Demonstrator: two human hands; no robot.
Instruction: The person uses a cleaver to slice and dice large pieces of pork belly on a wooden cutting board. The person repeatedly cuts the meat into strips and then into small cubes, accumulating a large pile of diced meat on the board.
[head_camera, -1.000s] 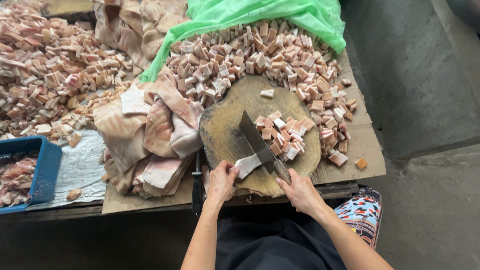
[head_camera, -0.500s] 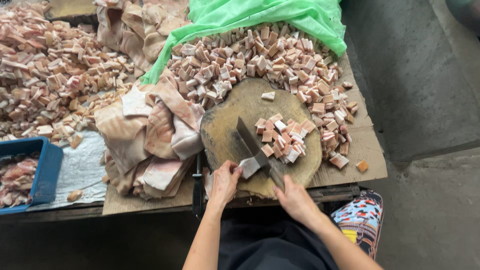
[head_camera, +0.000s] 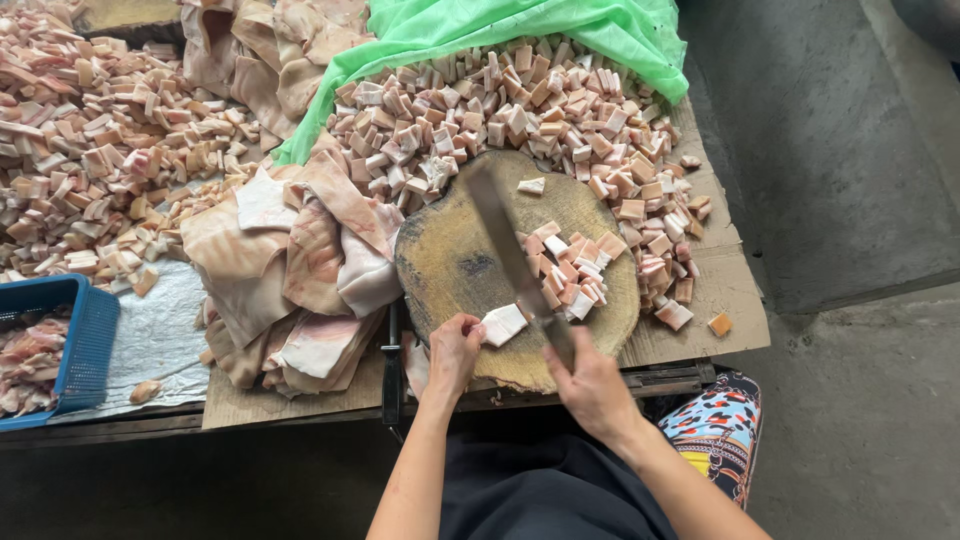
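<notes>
Round wooden chopping block (head_camera: 455, 265) is the landmark, sitting at the near edge of a cardboard-covered table (head_camera: 735, 320). Right hand (head_camera: 590, 385) at the block's near rim, fingers closed tight around the handle of a cleaver (head_camera: 510, 250); long blade is blurred and runs from the hand up across the block toward its far edge. Can't tell whether the blade touches the wood. Left hand (head_camera: 455, 350) also at the near rim, just left of the right hand, fingertips pinched on a pale slab piece of pork skin (head_camera: 503, 324) lying on the block beside the blade. Small pile of cut cubes (head_camera: 570, 270) on the block's right half, right of the blade. One lone cube (head_camera: 531, 185) near the block's far edge.

Beyond and to the right of the block, a big heap of diced pieces (head_camera: 520, 110) on the table, partly under a green plastic sheet (head_camera: 500, 25) at the far side. Left of the block, touching its rim, a stack of uncut skin sheets (head_camera: 300, 260). Further left, another large spread of cut pieces (head_camera: 90, 150). Far left of the block at the table's near edge, a blue plastic crate (head_camera: 75, 340) with pink scraps in it. A dark-handled tool (head_camera: 391, 360) lies between the sheet stack and the block. Below the block, a patterned cloth (head_camera: 720, 430) by the person's right side.
</notes>
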